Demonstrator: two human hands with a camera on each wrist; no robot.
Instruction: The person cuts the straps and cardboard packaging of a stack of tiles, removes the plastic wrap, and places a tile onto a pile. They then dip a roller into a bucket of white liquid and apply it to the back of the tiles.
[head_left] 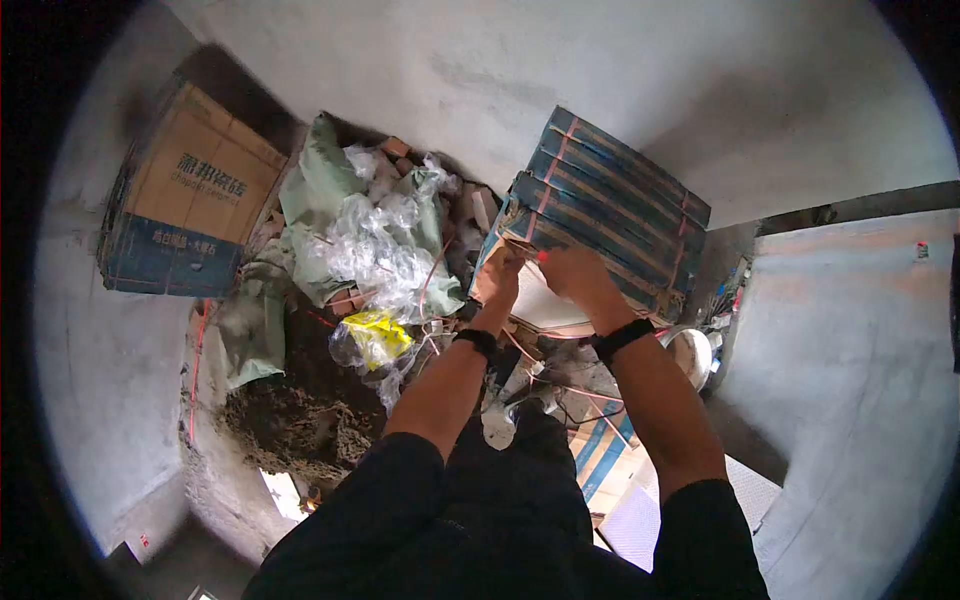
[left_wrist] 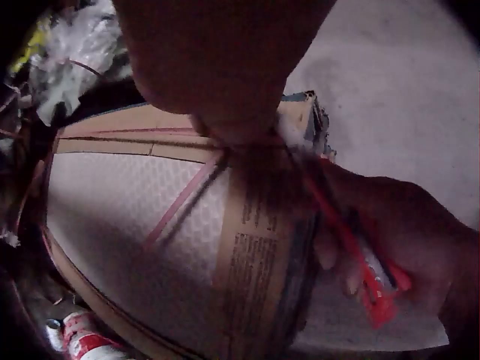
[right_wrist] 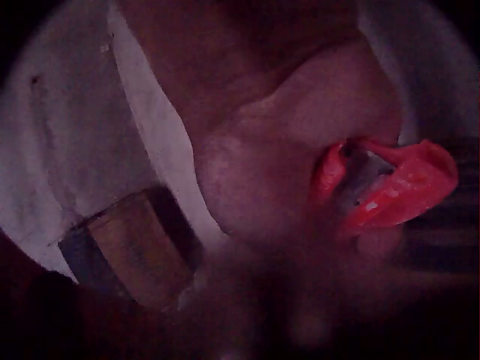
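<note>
Both hands are working at the lower edge of the stack [head_left: 610,200]: left hand [head_left: 497,282] and right hand [head_left: 572,272]. From the left wrist, the left hand is pressing on the front box [left_wrist: 135,225], and its straps [left_wrist: 180,206] are lying uncut. From the right wrist, the right hand is gripping a red cutter [right_wrist: 390,187]. I think the cutting is only beginning.

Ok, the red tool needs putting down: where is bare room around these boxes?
Bare concrete lies right of the strapped boxes, and at far left, beside the cardboard carton. Crowded between them: plastic bags, sacks, dirt heap.

The right hand [left_wrist: 427,225] grips a red cutter [left_wrist: 379,300] beside a strapped box [left_wrist: 135,202].
</note>
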